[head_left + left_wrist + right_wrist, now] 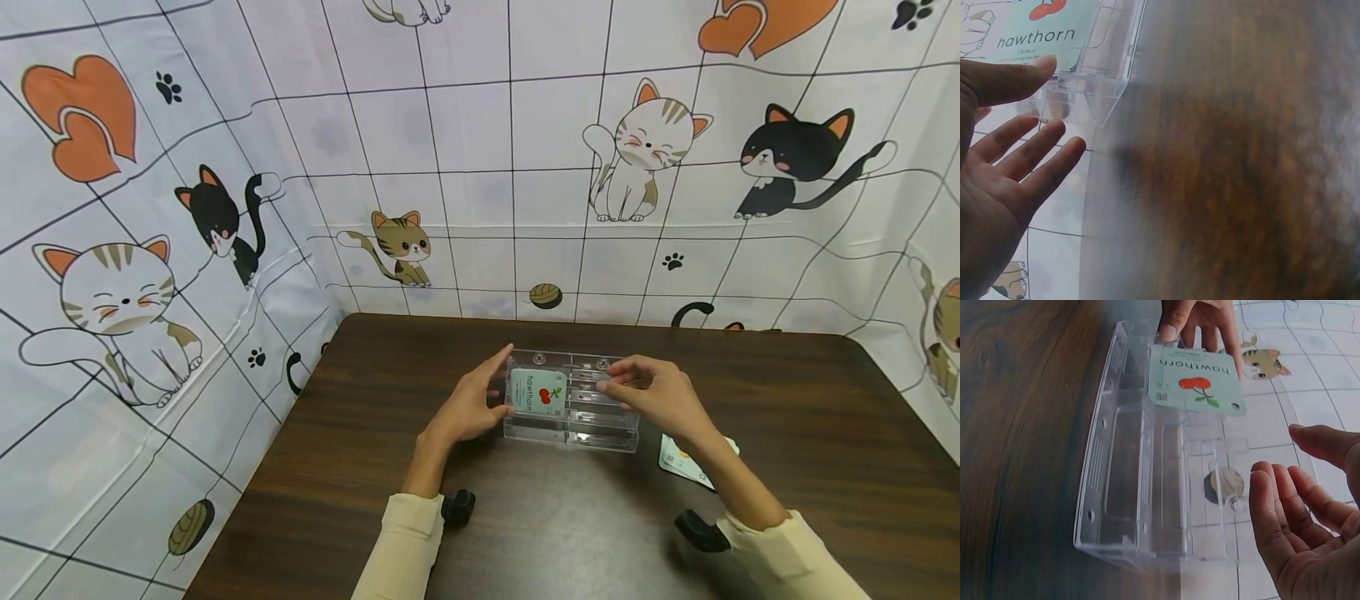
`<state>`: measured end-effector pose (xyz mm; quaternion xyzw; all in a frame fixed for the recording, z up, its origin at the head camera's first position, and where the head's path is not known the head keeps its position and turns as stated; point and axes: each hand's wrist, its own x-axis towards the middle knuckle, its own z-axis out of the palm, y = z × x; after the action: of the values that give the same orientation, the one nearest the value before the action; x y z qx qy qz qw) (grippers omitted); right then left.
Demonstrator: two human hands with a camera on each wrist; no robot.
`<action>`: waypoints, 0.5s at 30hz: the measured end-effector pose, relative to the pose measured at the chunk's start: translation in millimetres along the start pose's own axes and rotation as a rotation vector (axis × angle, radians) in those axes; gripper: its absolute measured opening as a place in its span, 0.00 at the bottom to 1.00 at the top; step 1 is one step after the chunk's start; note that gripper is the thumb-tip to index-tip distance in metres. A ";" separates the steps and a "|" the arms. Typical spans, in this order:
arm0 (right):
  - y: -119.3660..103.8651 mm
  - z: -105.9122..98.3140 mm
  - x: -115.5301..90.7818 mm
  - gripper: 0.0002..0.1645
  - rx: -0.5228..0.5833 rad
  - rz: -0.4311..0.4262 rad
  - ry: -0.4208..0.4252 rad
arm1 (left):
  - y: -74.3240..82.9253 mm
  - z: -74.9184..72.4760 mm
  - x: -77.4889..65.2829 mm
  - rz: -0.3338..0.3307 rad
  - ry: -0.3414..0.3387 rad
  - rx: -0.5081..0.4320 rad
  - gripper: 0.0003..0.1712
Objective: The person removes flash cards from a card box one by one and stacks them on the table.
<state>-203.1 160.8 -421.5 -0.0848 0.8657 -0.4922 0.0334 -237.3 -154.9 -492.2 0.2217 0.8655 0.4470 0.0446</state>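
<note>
Forward-down head view, closer wrist views, shared hawthorn card (538, 392)

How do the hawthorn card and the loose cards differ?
The hawthorn card sits in the clear plastic rack; the loose cards lie on the dark brown table. The hawthorn card's name is readable; the right forearm partly hides the loose cards in the head view. Both have pale faces.

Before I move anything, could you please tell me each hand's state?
Left hand: open, at the rack's left end.
Right hand: open, holding nothing.
</note>
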 end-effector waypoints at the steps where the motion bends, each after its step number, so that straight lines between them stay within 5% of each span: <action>1: -1.2 1.8 1.3 0.25 0.002 -0.006 0.000 | -0.3 0.0 0.0 0.001 0.000 -0.001 0.61; 15: -8.9 28.1 18.3 0.24 0.021 0.008 -0.025 | -0.4 -0.5 0.0 0.013 -0.001 0.000 0.61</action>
<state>-216.2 129.3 -427.8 -0.0872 0.8603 -0.5001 0.0471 -237.6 -155.5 -492.2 0.2274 0.8640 0.4473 0.0422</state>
